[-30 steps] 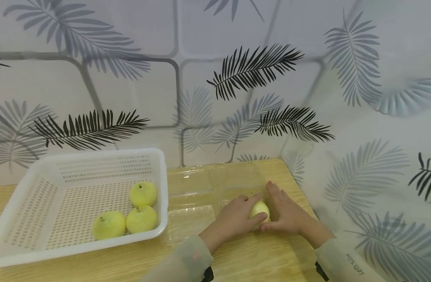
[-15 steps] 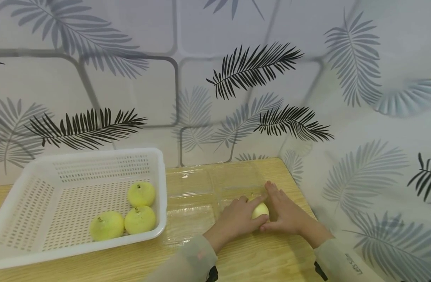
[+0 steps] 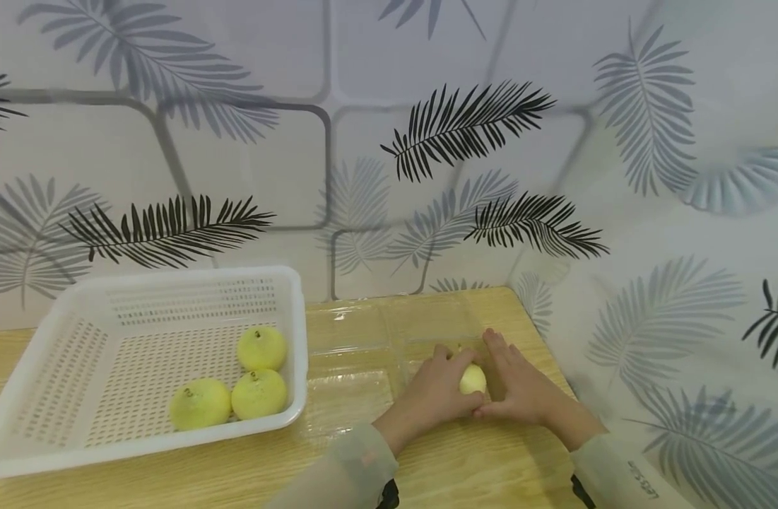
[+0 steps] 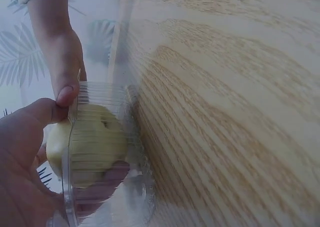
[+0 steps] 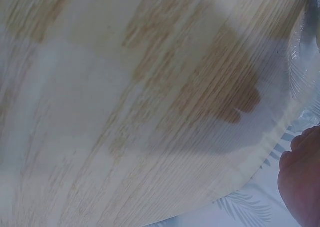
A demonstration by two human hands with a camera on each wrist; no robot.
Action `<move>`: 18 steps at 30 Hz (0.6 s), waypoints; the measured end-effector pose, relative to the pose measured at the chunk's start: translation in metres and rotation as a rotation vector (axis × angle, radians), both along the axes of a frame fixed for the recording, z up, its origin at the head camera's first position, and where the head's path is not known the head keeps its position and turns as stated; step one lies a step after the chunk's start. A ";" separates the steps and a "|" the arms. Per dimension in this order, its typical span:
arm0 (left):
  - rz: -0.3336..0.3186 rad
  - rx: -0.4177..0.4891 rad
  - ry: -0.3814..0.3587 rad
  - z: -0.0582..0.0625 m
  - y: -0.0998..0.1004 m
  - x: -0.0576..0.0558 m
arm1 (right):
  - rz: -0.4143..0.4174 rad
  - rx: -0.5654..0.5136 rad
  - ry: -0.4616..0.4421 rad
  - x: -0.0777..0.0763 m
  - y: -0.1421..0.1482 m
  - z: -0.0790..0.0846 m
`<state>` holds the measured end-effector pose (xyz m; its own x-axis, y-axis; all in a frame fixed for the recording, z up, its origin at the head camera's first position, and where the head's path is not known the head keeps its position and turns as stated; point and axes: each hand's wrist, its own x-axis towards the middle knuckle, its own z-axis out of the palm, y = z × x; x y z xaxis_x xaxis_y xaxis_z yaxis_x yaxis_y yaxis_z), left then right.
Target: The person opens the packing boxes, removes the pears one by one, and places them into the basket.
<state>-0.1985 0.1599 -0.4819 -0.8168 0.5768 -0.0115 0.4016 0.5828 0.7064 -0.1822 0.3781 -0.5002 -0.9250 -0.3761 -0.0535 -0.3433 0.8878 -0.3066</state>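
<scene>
A pale yellow pear (image 3: 473, 379) sits in one section of a clear plastic box (image 3: 347, 396), at its near right corner. My left hand (image 3: 436, 389) curls over the pear from the left, covering much of it. In the left wrist view, some left fingers (image 4: 107, 179) show through the ribbed plastic wall beside the pear. My right hand (image 3: 522, 389) lies on the other side with mostly straight fingers, touching the box's edge. Both thumbs meet at the near rim. In the right wrist view only part of the right hand (image 5: 302, 174) shows, at the right edge.
A white perforated basket (image 3: 140, 442) stands to the left, with 3 yellow-green pears (image 3: 259, 394) at its right end. Everything rests on a wooden table (image 3: 478, 466). A leaf-patterned wall (image 3: 376, 177) rises behind and to the right.
The left hand has shifted slightly over the pear, and its fingers are a little more bent. The right hand stays nearly still. The head view has swayed slightly.
</scene>
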 end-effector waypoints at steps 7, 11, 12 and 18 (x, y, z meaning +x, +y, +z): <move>0.004 -0.009 0.146 0.008 -0.004 0.004 | -0.029 -0.012 -0.023 0.000 -0.002 0.001; 0.018 0.027 0.208 0.015 -0.008 0.005 | -0.034 -0.017 -0.019 0.000 -0.001 0.002; 0.020 0.033 0.222 0.018 -0.010 0.006 | -0.032 -0.024 -0.017 0.000 -0.001 0.002; 0.035 0.020 0.289 0.030 -0.021 0.009 | -0.008 -0.039 0.008 -0.002 -0.003 -0.002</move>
